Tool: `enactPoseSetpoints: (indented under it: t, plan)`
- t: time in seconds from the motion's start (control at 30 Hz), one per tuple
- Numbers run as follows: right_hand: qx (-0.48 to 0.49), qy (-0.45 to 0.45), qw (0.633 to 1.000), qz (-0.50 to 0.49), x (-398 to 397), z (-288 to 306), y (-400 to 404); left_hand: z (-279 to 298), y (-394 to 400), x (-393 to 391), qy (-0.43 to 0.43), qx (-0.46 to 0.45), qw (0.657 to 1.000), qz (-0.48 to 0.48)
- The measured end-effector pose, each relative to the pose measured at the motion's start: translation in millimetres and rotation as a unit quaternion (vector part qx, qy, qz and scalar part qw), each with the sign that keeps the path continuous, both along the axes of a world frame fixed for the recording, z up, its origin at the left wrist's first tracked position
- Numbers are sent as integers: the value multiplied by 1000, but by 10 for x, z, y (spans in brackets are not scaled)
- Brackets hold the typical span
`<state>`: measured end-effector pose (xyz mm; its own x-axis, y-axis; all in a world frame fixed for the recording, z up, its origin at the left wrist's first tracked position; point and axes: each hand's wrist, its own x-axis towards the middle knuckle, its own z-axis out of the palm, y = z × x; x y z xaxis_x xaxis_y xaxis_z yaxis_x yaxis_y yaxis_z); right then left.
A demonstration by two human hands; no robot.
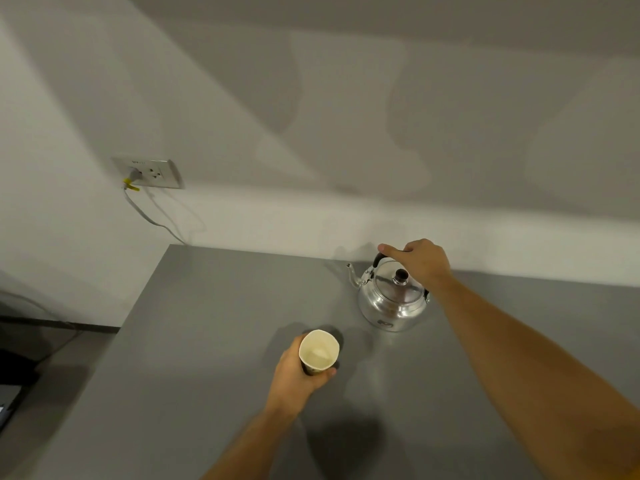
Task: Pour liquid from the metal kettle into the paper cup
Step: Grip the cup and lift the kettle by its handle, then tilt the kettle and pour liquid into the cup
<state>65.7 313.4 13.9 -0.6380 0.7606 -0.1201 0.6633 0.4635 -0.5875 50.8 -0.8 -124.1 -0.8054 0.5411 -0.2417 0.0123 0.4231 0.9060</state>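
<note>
A shiny metal kettle [391,299] stands upright on the grey table [207,341] near the wall, its spout pointing left and its lid with a dark knob on. My right hand [420,259] is closed over the kettle's black top handle. Nearer to me and to the left, a white paper cup [318,351] is held upright by my left hand [298,370], whose fingers wrap its side. The cup's inside looks pale; I cannot tell whether it holds liquid.
A white wall rises right behind the table. A wall socket [149,172] with a plugged-in grey cable [145,213] is at the left. The table's left edge drops to a dark floor with dark objects [14,375].
</note>
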Motion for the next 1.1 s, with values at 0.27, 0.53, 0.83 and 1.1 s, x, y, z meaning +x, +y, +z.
enactPoseSetpoints:
  t: [0.27, 0.53, 0.83, 1.1]
  plan:
    - [32, -40, 995, 81, 157, 199, -222, 24, 9, -1, 4, -6, 1000, -8]
    - [67, -43, 984, 160, 339, 379, -560, 18, 0, -18, 5, -4, 1000, -20]
    - [174, -82, 949, 248, 469, 472, -907, 31, -30, -18, -1, -12, 1000, -16]
    - [267, -111, 909, 299, 452, 481, -1120, 48, -47, -28, 7, -22, 1000, -18]
